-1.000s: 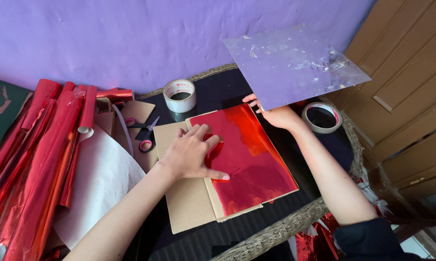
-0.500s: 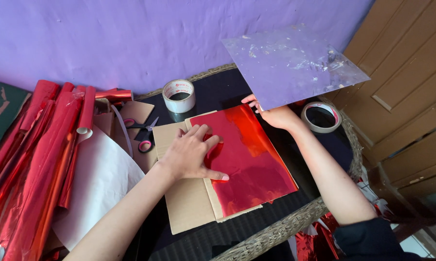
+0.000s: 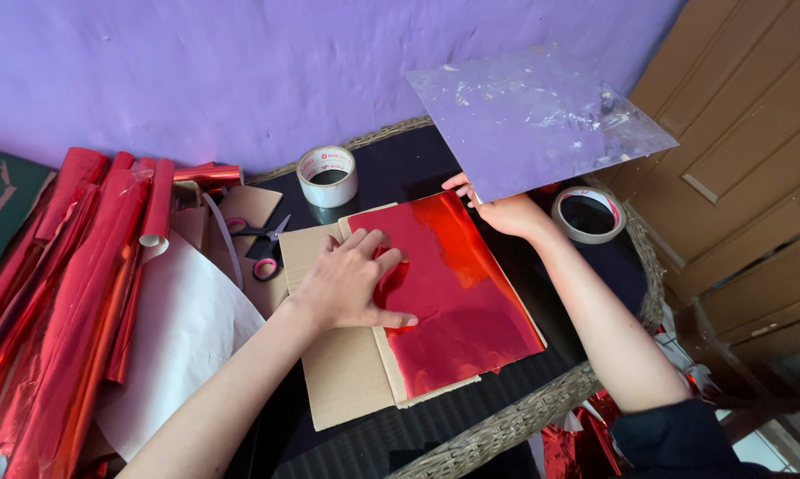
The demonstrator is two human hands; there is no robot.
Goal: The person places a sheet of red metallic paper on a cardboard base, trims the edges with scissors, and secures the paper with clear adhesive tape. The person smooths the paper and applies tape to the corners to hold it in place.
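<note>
A dark wicker-edged table [image 3: 506,424] carries cardboard [image 3: 346,372] under the left fingers [image 3: 364,253], tape rolls [image 3: 327,175] beyond them, scissors [image 3: 262,244] beside.

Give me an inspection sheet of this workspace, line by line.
Surface: dark table with a woven rim.
Job's things: red foil sheet lying on cardboard; clear plastic sheet raised.
Clutter: two tape rolls, scissors, red foil rolls, white paper.
Grippers: left hand flat on the foil; right hand holds the plastic sheet's edge.
Cables: nothing seen.
Surroundings: purple wall, wooden door.
</note>
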